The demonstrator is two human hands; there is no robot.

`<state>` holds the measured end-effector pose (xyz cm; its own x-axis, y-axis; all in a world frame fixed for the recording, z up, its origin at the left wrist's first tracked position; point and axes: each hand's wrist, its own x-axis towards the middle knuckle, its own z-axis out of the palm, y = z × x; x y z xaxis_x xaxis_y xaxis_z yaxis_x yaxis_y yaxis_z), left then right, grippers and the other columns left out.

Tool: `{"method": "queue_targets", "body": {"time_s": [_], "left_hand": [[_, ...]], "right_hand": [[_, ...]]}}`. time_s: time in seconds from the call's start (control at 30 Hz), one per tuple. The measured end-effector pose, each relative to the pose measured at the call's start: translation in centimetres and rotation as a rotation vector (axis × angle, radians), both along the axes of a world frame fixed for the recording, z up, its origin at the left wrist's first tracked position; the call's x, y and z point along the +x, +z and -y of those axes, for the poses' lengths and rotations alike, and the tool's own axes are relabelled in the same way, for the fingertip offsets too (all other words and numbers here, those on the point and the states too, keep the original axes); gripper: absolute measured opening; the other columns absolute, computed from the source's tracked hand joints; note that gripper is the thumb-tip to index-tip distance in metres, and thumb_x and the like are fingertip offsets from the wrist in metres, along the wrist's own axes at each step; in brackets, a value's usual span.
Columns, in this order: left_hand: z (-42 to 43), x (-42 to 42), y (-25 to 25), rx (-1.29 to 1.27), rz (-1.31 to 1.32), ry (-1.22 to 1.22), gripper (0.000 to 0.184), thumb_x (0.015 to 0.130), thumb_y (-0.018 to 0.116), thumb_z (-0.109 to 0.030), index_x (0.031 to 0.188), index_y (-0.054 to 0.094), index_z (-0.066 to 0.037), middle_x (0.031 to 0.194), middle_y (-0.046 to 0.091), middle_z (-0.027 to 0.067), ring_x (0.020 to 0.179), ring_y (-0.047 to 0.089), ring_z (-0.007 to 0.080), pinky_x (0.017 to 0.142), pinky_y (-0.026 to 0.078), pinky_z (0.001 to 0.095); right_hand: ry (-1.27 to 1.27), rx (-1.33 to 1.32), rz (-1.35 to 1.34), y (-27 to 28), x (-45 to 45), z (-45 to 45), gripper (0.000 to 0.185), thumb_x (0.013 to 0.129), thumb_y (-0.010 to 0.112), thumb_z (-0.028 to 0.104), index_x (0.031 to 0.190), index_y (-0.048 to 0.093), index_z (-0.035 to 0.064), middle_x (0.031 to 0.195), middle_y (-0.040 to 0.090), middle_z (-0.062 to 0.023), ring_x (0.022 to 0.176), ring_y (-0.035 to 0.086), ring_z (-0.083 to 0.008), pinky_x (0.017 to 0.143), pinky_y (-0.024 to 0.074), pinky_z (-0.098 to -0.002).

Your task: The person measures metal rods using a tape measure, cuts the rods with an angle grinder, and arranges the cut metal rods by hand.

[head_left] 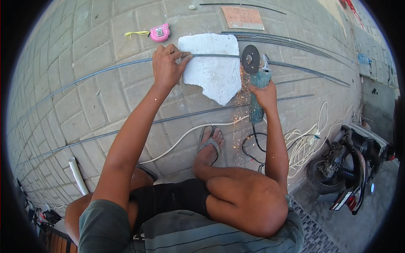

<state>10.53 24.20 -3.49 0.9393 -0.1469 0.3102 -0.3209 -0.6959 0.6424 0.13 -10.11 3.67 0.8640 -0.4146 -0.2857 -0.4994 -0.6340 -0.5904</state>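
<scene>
My right hand [265,95] is wrapped round a teal angle grinder [259,82]. Its dark disc [250,59] meets a thin metal rod [215,55] at the right edge of a white slab [213,76], and orange sparks stream down from the contact. With my left hand [168,64] I grip the same rod at the slab's left edge, fingers closed over it. The rod lies across the slab and runs far out to the left over the paving.
A pink tape measure [160,33] and a cardboard piece with writing [243,18] lie beyond the slab. More rods [291,41] rest at right. A coiled white cable [301,143] lies near a parked motorcycle [346,168]. A white pipe [77,175] is at left. My sandalled foot [209,145] is near the sparks.
</scene>
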Motion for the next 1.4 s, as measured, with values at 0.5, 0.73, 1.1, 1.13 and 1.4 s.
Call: {"method": "queue_targets", "body": {"time_s": [0.5, 0.73, 1.1, 1.13, 1.4], "left_hand": [[0.10, 0.06, -0.01, -0.004, 0.003, 0.008, 0.019, 0.085, 0.086, -0.036, 0.092, 0.087, -0.018, 0.086, 0.061, -0.0006, 0.087, 0.054, 0.0238, 0.081, 0.041, 0.0399], [0.12, 0.04, 0.04, 0.001, -0.004, 0.010, 0.019, 0.085, 0.086, -0.036, 0.092, 0.087, -0.019, 0.086, 0.061, -0.0006, 0.088, 0.054, 0.0235, 0.081, 0.041, 0.0396], [0.15, 0.22, -0.15, 0.001, 0.028, 0.014, 0.018, 0.083, 0.088, -0.034, 0.091, 0.087, -0.017, 0.084, 0.061, 0.0006, 0.085, 0.054, 0.0249, 0.078, 0.042, 0.0408], [0.10, 0.21, -0.23, 0.013, -0.009, 0.009, 0.020, 0.085, 0.086, -0.037, 0.092, 0.087, -0.018, 0.086, 0.060, -0.0001, 0.089, 0.054, 0.0245, 0.081, 0.041, 0.0408], [0.12, 0.14, -0.10, 0.008, -0.007, 0.005, 0.020, 0.085, 0.086, -0.037, 0.093, 0.087, -0.018, 0.086, 0.061, 0.0001, 0.089, 0.054, 0.0248, 0.081, 0.040, 0.0409]], "right_hand": [[-0.010, 0.043, 0.034, -0.88, -0.21, 0.47, 0.054, 0.071, 0.088, 0.021, 0.116, 0.070, -0.0025, 0.105, 0.078, -0.0189, 0.096, 0.076, -0.0324, 0.088, 0.0577, -0.0418], [-0.023, 0.028, 0.002, -0.19, -0.10, 0.08, 0.054, 0.070, 0.088, 0.022, 0.115, 0.070, -0.0028, 0.104, 0.078, -0.0193, 0.095, 0.076, -0.0325, 0.088, 0.0577, -0.0420], [-0.014, 0.029, 0.001, -0.05, -0.38, 0.06, 0.053, 0.071, 0.087, 0.023, 0.114, 0.071, -0.0021, 0.105, 0.078, -0.0193, 0.097, 0.076, -0.0327, 0.088, 0.0579, -0.0421], [-0.013, 0.041, 0.001, -0.09, -0.36, 0.07, 0.053, 0.071, 0.087, 0.023, 0.114, 0.071, -0.0021, 0.105, 0.078, -0.0194, 0.097, 0.076, -0.0330, 0.088, 0.0580, -0.0422], [-0.009, 0.021, 0.003, -0.37, -0.08, 0.55, 0.053, 0.071, 0.086, 0.023, 0.115, 0.071, -0.0021, 0.104, 0.079, -0.0183, 0.096, 0.076, -0.0309, 0.087, 0.0579, -0.0415]]}}
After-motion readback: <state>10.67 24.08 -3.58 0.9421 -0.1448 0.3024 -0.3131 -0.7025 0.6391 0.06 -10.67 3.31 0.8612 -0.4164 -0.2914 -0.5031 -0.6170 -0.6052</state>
